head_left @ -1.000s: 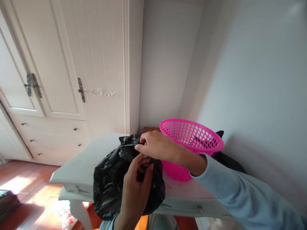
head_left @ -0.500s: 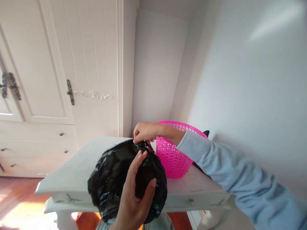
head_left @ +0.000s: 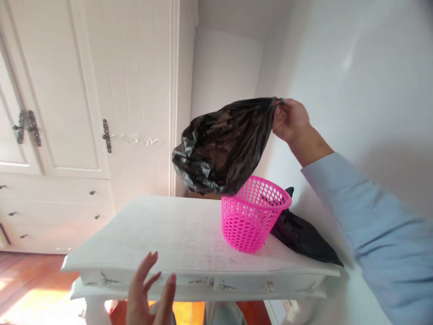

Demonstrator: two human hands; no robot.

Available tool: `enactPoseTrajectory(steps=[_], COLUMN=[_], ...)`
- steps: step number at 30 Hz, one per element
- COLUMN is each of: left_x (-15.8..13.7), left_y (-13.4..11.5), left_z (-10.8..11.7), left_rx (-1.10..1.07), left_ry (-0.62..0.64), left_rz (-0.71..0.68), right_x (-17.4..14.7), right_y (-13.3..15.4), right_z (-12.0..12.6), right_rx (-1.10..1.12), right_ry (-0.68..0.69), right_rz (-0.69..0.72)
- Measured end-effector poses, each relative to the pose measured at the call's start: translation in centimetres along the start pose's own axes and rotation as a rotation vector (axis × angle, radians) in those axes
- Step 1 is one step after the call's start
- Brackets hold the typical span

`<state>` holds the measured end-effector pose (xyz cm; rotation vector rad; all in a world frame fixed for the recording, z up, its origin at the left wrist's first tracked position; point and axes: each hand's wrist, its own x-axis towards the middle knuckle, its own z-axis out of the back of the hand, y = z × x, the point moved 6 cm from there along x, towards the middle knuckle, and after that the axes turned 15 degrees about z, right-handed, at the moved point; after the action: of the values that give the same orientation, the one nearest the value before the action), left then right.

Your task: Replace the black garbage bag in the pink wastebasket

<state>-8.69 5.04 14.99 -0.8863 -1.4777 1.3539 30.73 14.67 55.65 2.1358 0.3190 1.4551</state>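
Note:
A black plastic bag (head_left: 223, 149) hangs in the air, its gathered top with a bit of red pinched in my right hand (head_left: 291, 119). The bag's puffy body stretches out to the left, partly in front of the far rim of a pink perforated basket (head_left: 248, 221) on the white table. My left hand (head_left: 149, 293) is low at the table's front edge, fingers spread, with nothing in it.
The white table (head_left: 162, 234) has drawers along its front. Behind the basket, another black bag (head_left: 304, 237) lies against the wall (head_left: 355, 108). A white wardrobe (head_left: 138, 99) stands at the left, above a wooden floor (head_left: 37, 280).
My right hand has lifted the black bag up and to the right, away from the table's front. My left hand has come off the bag and dropped lower left.

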Motion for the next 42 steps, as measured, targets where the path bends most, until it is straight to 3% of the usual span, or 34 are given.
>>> enactPoseTrajectory(steps=[3, 5, 8, 12, 16, 21, 26, 35, 39, 42], left_x=[-0.7, -1.3, -2.3, -3.9, -5.1, -5.9, -6.9, -6.7, -6.3, -5.2], left_y=[-0.9, -1.5, -1.7, -0.6, 0.3, -0.4, -0.6, 1.7, 0.9, -0.5], left_z=[-3.0, -4.6, -6.6, -9.0, -10.9, -12.0, -12.0, -12.3, -12.6, -12.6], left_rx=[0.040, 0.022, -0.044, -0.104, -0.117, -0.052, -0.021, -0.012, -0.009, -0.004], left_ry=[0.103, 0.118, 0.108, 0.116, 0.084, 0.147, 0.189, 0.214, 0.241, 0.277], left_rz=[-0.157, -0.224, -0.206, -0.154, -0.165, -0.231, -0.231, -0.150, -0.140, -0.089], right_x=[1.5, 1.5, 0.7, -0.8, -1.6, -2.6, -4.1, -10.9, -12.9, -14.0], right_y=[2.7, 4.5, 6.3, 7.9, 9.2, 9.4, 7.1, -1.3, -3.5, -4.5], right_z=[3.0, 4.3, 5.6, 6.6, 6.1, 4.8, 5.2, 8.0, 9.1, 9.5], right_rx=[0.134, 0.137, 0.100, 0.240, 0.320, 0.311, 0.242, 0.027, -0.039, -0.130], right_ry=[-0.213, -0.287, -0.353, -0.454, -0.437, -0.376, -0.401, -0.302, -0.284, -0.168], right_rz=[-0.050, -0.064, -0.083, -0.088, -0.033, -0.047, -0.101, -0.435, -0.468, -0.470])
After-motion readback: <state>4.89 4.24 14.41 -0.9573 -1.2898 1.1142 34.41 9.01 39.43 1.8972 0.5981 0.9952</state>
